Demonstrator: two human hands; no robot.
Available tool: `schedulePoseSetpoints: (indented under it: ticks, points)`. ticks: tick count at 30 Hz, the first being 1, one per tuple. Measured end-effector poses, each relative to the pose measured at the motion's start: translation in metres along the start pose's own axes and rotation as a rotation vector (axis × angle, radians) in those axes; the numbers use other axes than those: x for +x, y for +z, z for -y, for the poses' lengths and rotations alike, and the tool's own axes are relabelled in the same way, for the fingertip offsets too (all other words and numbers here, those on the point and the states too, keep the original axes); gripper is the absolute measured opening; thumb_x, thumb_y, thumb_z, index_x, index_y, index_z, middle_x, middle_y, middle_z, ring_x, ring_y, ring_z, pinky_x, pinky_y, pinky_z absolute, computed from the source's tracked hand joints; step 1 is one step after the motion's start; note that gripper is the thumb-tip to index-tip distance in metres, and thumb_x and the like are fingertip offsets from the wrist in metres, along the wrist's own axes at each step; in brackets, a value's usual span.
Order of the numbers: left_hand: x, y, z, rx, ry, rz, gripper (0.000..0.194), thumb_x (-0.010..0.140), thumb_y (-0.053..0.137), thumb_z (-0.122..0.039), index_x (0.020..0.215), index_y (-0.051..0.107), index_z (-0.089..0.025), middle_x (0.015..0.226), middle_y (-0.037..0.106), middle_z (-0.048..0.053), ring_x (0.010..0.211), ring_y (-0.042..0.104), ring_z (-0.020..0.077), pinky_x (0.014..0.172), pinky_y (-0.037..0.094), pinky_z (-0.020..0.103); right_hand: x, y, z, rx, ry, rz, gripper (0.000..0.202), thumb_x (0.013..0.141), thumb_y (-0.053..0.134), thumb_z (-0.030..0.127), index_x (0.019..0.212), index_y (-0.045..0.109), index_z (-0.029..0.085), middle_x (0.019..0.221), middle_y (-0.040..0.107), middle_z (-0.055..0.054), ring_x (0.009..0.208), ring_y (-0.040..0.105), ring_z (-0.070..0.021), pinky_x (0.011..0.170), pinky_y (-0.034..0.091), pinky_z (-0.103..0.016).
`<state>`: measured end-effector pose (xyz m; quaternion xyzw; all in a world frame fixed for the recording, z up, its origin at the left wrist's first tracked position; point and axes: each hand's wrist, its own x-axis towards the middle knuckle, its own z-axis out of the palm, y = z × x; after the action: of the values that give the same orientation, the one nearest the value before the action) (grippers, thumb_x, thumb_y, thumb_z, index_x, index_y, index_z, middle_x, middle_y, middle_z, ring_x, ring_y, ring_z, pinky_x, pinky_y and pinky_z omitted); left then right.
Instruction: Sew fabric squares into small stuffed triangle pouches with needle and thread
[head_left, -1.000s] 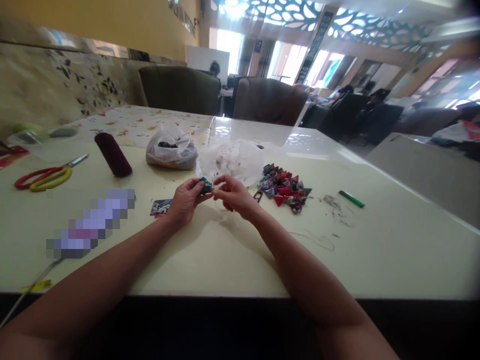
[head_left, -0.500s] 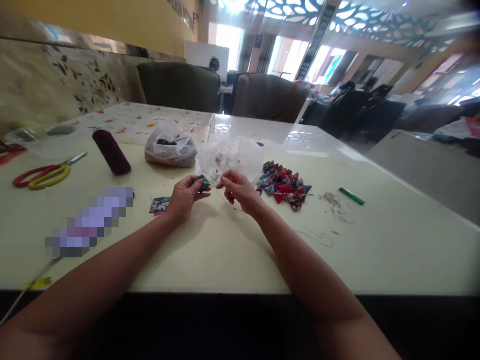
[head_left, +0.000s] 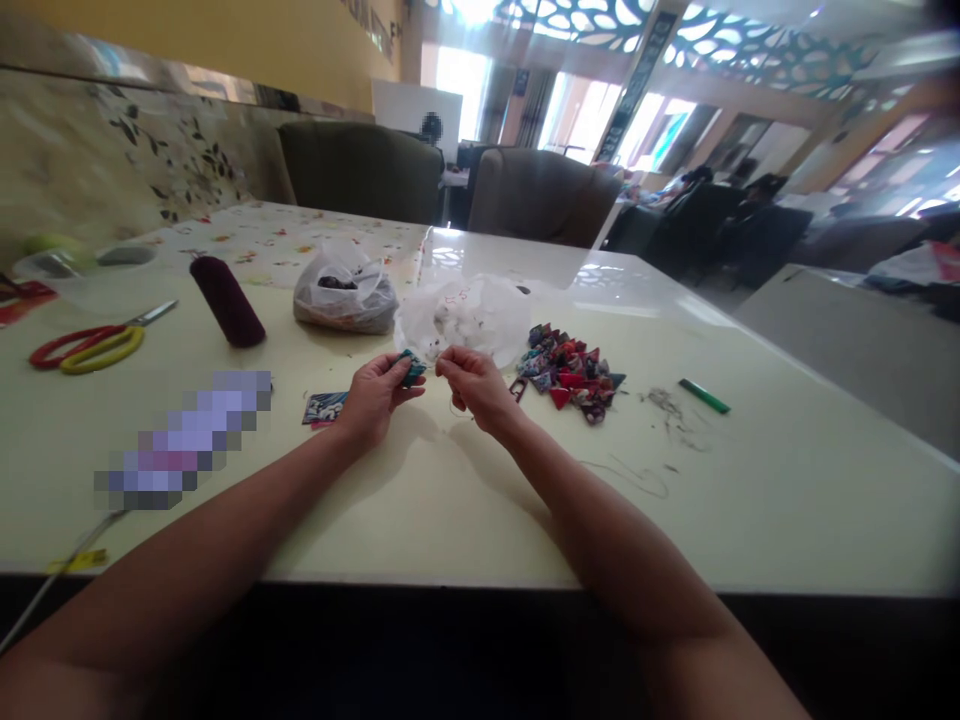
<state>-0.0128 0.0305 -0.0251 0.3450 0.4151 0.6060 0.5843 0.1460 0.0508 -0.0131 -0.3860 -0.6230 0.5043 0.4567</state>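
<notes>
My left hand point(head_left: 375, 398) pinches a small teal patterned piece of fabric point(head_left: 412, 368) between thumb and fingers, above the table. Close to its right edge, my right hand point(head_left: 476, 385) has thumb and forefinger pressed together on thread. A thin loop of the thread point(head_left: 454, 408) shows below those fingers; whether they also grip a needle is too small to tell. Beside my left wrist lies a dark patterned cloth piece point(head_left: 324, 408). To the right of my right hand is a pile of small stuffed fabric triangles point(head_left: 571, 372), mostly red, blue and dark.
Behind my hands stand a white plastic bag point(head_left: 480, 310) and a filled translucent bag point(head_left: 345, 300). On the left lie red-and-yellow-handled scissors point(head_left: 101, 347), a maroon thread cone point(head_left: 229, 302) and a blurred-out object point(head_left: 187, 440). Thread scraps point(head_left: 667, 405) and a green stick-like object point(head_left: 703, 395) lie right.
My right hand has come slightly lower, its fingertips still near the fabric. The thread between my hands now hangs as a smaller loop. My left hand keeps its hold on the fabric.
</notes>
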Motion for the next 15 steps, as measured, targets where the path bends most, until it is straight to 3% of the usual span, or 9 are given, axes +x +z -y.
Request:
schedulePoseSetpoints:
  ticks: [3,8,15]
  points:
    - [-0.002,0.000,-0.001,-0.019,-0.099,0.009,0.007,0.085,0.070,-0.017,0.083,0.067,-0.011,0.076,0.067,0.004,0.066,0.064,0.0097,0.064,0.056,0.021,-0.004,-0.004,-0.004,-0.166,-0.099,-0.014,0.015,0.082,0.062,0.032,0.078,0.059,0.018,0.052,0.037,0.009,0.044,0.029,-0.0047,0.043,0.021,-0.020]
    - [-0.007,0.001,0.005,0.006,-0.148,0.089,0.010,0.085,0.071,-0.021,0.084,0.069,-0.011,0.078,0.067,0.004,0.070,0.065,0.0111,0.065,0.057,0.021,-0.021,-0.020,-0.007,-0.227,-0.087,0.085,0.023,0.084,0.064,0.032,0.102,0.065,0.018,0.049,0.034,0.011,0.047,0.027,-0.0062,0.048,0.022,-0.021]
    - [-0.018,0.006,0.011,0.060,-0.184,0.220,0.026,0.077,0.080,-0.036,0.089,0.073,-0.014,0.084,0.068,0.002,0.077,0.065,0.0119,0.070,0.057,0.022,-0.033,-0.024,-0.008,-0.323,-0.137,0.122,0.015,0.084,0.068,0.031,0.092,0.068,0.018,0.051,0.039,0.009,0.050,0.031,-0.0068,0.050,0.024,-0.022]
